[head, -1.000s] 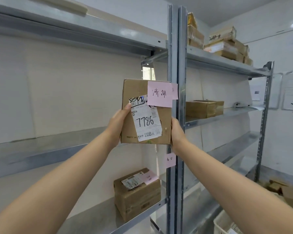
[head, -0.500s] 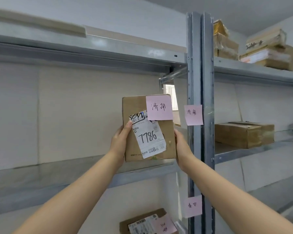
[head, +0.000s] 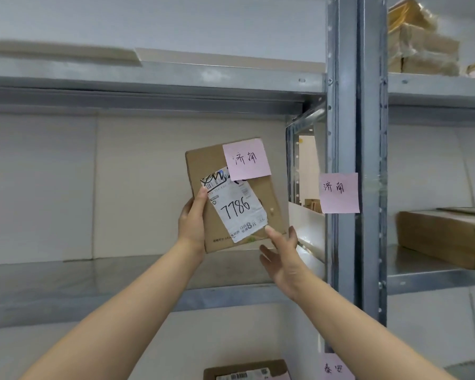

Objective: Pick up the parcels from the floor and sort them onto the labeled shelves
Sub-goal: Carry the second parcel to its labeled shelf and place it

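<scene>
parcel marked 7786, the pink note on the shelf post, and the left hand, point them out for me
parcel marked 7786 (head: 203,165), head view, bare cardboard near its upper left corner
pink note on the shelf post (head: 339,197), head view, middle of the paper
left hand (head: 193,220), head view, back of the hand

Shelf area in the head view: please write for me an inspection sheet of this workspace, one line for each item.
Surface: grey metal shelf, bare where visible.
Job's things: cardboard parcel marked 7786, tilted, lower edge at the shelf; its pink note reads the same as the post's pink note.
Clutter: brown boxes on the neighbouring shelf, more boxes on the top right shelf, another parcel below.
Grippers: left hand grips the parcel's left edge; right hand open, fingertips at the lower right corner.
Cables: nothing seen.
Surroundings: metal upright posts, pale wall, second pink note lower on the post.
</scene>
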Tool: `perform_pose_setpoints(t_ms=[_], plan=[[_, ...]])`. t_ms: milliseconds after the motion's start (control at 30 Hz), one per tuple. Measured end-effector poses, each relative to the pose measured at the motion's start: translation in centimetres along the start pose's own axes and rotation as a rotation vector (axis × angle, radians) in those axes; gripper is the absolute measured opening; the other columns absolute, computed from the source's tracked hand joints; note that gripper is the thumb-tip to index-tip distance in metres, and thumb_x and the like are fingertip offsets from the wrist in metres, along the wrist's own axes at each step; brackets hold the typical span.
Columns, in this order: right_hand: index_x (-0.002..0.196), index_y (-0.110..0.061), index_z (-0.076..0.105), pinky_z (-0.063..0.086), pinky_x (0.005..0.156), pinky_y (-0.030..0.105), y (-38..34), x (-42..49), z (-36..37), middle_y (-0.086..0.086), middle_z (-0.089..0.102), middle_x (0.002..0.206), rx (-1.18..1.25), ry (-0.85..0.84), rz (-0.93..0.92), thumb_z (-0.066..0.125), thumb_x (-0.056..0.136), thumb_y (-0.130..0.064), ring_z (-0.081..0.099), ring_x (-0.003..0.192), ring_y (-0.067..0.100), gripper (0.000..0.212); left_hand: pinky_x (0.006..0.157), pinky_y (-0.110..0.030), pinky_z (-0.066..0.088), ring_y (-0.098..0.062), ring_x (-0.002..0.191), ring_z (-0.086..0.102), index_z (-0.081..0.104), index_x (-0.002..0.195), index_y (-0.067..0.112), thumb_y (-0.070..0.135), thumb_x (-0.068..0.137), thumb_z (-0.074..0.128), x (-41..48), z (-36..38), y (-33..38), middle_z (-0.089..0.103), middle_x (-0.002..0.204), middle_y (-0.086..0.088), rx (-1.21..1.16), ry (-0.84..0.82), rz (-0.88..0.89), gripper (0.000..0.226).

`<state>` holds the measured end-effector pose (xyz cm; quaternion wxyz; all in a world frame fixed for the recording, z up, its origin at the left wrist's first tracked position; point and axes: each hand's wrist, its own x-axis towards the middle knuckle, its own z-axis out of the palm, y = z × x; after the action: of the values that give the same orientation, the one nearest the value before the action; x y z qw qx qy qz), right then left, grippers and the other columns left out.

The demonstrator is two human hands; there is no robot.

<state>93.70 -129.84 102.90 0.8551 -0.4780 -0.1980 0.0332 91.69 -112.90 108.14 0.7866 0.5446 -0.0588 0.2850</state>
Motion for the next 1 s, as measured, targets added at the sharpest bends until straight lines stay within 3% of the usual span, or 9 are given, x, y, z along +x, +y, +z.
perform_pose_setpoints(t_ms=[67,133,300,467,667,733,833,933,1000], plan=[[0.139,-0.042,0.022,0.033,0.101,0.031,0.1,-0.3,0.2,0.001,0.049,0.136,0.007,-0.075,0.009,0.078,0.046,-0.038,0.046,0.118,0.02,0.109,0.078,-0.045,0.059,-0.031,0.1,0.07,0.062,0.122,0.022,0.063,0.069,0.061,-0.2,1.0,-0.4,0.072,0.113,-0.009,-0.034,-0.014,-0.01,0.067],[0.113,-0.04,0.046,0.031,0.108,0.033,0.0,-0.6,0.5,-0.005,0.061,0.12,-0.051,-0.122,-0.004,0.077,0.052,-0.036,0.051,0.114,0.016,0.068,0.079,-0.045,0.058,-0.03,0.103,0.069,0.055,0.129,0.021,0.064,0.07,0.06,-0.9,1.9,-1.3,0.07,0.118,-0.009,-0.052,-0.044,-0.033,0.073],[0.092,-0.034,0.058,0.041,0.105,0.035,-0.9,0.3,-0.6,-0.005,0.069,0.101,-0.113,-0.095,-0.056,0.071,0.069,-0.027,0.06,0.108,0.02,0.027,0.096,-0.037,0.048,-0.018,0.113,0.06,0.025,0.145,0.027,0.049,0.082,0.06,-1.0,1.9,-0.7,0.059,0.133,-0.003,-0.046,0.022,0.006,0.076],[0.131,-0.03,0.041,0.054,0.072,0.031,-3.2,1.5,-2.4,0.006,0.069,0.109,-0.131,-0.042,-0.08,0.068,0.074,-0.03,0.067,0.084,0.02,0.063,0.113,-0.034,0.013,-0.01,0.144,0.024,0.007,0.15,0.036,0.052,0.083,0.053,0.9,-2.3,2.7,0.024,0.157,0.006,0.245,0.018,0.095,0.083],[0.115,-0.019,0.058,0.056,0.071,0.03,-5.2,2.0,-3.0,0.007,0.073,0.096,-0.229,-0.085,0.093,0.054,0.087,-0.04,0.067,0.085,0.021,0.035,0.119,-0.043,0.015,-0.009,0.136,0.039,0.041,0.142,0.031,0.05,0.08,0.044,0.9,-4.2,3.8,0.048,0.145,0.011,0.414,-0.252,0.001,0.065],[0.113,-0.019,0.061,0.054,0.072,0.032,-5.6,2.1,-3.0,0.008,0.073,0.099,-0.262,-0.084,0.164,0.053,0.085,-0.047,0.067,0.088,0.023,0.04,0.108,-0.031,0.036,-0.011,0.123,0.053,0.051,0.135,0.021,0.038,0.092,0.038,0.4,-3.6,3.5,0.06,0.132,0.005,0.386,-0.31,0.041,0.048],[0.119,-0.018,0.062,0.052,0.066,0.029,-5.6,2.4,-2.7,0.01,0.07,0.113,-0.329,-0.041,0.249,0.056,0.079,-0.058,0.066,0.088,0.024,0.057,0.067,-0.021,0.051,-0.01,0.084,0.067,0.061,0.118,0.02,0.031,0.098,0.034,-0.4,-3.0,3.0,0.072,0.096,0.006,0.336,-0.261,0.002,0.035],[0.115,-0.021,0.064,0.053,0.074,0.032,-5.4,2.7,-2.4,0.01,0.071,0.113,-0.335,0.019,0.253,0.052,0.075,-0.068,0.065,0.094,0.026,0.062,0.064,-0.023,0.048,-0.01,0.075,0.067,0.069,0.098,0.027,0.037,0.096,0.038,-0.2,-3.1,1.5,0.074,0.083,0.008,0.292,-0.203,-0.085,0.033],[0.102,-0.023,0.067,0.051,0.077,0.033,-5.5,2.7,-2.1,0.007,0.076,0.092,-0.284,0.057,0.218,0.04,0.082,-0.069,0.066,0.089,0.024,0.058,0.067,-0.025,0.047,-0.01,0.074,0.066,0.069,0.088,0.028,0.035,0.096,0.039,-0.1,-2.7,0.4,0.075,0.073,0.011,0.239,-0.182,-0.129,0.032]])
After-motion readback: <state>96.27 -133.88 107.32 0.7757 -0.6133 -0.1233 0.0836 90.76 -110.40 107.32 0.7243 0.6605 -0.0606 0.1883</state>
